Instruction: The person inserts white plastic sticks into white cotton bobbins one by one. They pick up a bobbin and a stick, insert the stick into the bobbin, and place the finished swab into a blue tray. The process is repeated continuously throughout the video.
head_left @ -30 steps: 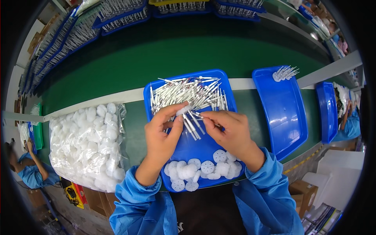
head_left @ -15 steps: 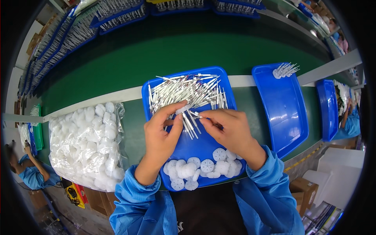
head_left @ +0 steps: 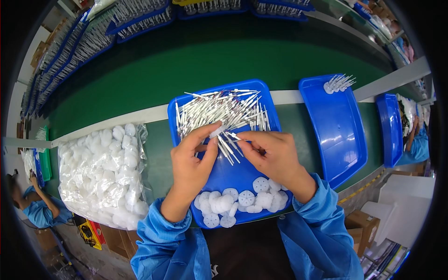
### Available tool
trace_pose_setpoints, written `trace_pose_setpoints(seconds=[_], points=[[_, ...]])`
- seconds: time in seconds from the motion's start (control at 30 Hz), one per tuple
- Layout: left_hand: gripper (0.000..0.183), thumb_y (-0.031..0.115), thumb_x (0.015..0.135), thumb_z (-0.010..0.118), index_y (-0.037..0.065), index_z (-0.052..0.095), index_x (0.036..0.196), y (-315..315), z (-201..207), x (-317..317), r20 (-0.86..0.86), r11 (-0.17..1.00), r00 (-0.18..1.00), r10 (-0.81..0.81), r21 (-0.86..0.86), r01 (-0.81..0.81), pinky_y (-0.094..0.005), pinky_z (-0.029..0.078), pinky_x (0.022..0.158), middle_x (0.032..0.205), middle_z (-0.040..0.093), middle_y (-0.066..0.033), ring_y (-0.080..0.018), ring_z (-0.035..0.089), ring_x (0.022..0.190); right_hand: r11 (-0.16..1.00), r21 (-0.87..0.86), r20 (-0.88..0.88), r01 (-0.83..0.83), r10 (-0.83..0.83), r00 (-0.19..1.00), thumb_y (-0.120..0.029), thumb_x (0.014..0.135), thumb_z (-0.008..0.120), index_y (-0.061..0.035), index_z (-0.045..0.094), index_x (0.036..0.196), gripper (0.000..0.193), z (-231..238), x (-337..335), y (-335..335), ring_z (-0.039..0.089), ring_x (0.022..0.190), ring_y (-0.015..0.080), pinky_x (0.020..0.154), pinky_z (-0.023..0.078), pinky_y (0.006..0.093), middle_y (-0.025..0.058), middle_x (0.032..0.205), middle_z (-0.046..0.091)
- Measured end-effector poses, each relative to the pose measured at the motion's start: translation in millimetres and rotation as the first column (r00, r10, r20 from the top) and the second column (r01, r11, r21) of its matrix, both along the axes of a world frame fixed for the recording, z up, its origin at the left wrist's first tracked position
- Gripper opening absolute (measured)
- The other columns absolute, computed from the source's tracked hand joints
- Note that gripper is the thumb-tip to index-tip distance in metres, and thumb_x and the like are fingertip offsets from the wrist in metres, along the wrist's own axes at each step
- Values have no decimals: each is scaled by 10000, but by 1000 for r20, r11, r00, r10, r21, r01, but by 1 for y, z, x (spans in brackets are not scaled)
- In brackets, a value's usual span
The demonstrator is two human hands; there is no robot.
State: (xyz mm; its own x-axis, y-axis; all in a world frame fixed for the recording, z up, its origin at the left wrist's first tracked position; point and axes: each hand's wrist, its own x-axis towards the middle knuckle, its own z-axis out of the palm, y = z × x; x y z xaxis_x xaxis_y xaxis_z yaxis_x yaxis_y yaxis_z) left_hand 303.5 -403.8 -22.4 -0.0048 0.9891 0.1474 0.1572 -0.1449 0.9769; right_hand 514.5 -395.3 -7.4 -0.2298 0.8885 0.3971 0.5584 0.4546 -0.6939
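Observation:
Between thumb and fingers, my left hand (head_left: 192, 156) grips a white round plastic disc (head_left: 217, 132) turned on edge, with several thin white rods (head_left: 227, 151) sticking out of it. My right hand (head_left: 273, 153) pinches another thin white rod (head_left: 233, 136) close to the disc; whether its tip sits in a hole is too small to tell. Both hands are over a blue tray (head_left: 173, 128). A heap of similar rods (head_left: 219, 108) fills the tray's far part. Loose white discs with small holes (head_left: 246, 198) lie along its near edge.
A clear bag of white discs (head_left: 102, 172) lies on the left. At right, another blue tray (head_left: 338, 135) holds a few discs with rods (head_left: 339, 83) in its far corner. Beyond runs a green conveyor belt (head_left: 224, 60), with filled blue trays past it. Other people work at both sides.
My right hand's fingertips have shifted very slightly with the rod at the disc. My left hand keeps its hold, and the trays and bag stay where they were.

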Motion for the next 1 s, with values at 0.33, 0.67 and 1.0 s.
trace_pose_setpoints(seconds=[0.33,0.67,1.0], points=[[302,-30,1030,664,-4,716,1327,0,-2,-1,12,1000,1000,-10,-20,11,-292,644,867,1290,774,-136,-172,747,1127,1000,5,-4,-11,11,1000,-147,875,870,-118,809,1019,160,-2,-6,-1,718,592,208,535,557,329,61,727,741],[296,-40,1063,608,-19,719,1337,2,-3,-6,216,993,976,-36,-101,60,-299,638,892,1330,754,-140,-185,734,1153,999,-31,-100,5,-8,995,-124,887,854,-114,820,1022,140,1,2,1,689,566,179,516,521,310,50,707,726],[338,7,1093,596,-49,674,1417,4,0,-13,374,931,861,-344,20,364,-370,519,1135,1478,668,-218,-260,661,1328,978,-206,-183,-35,-3,983,-114,920,837,-82,829,1078,161,2,2,2,702,603,144,553,533,285,72,777,760]])
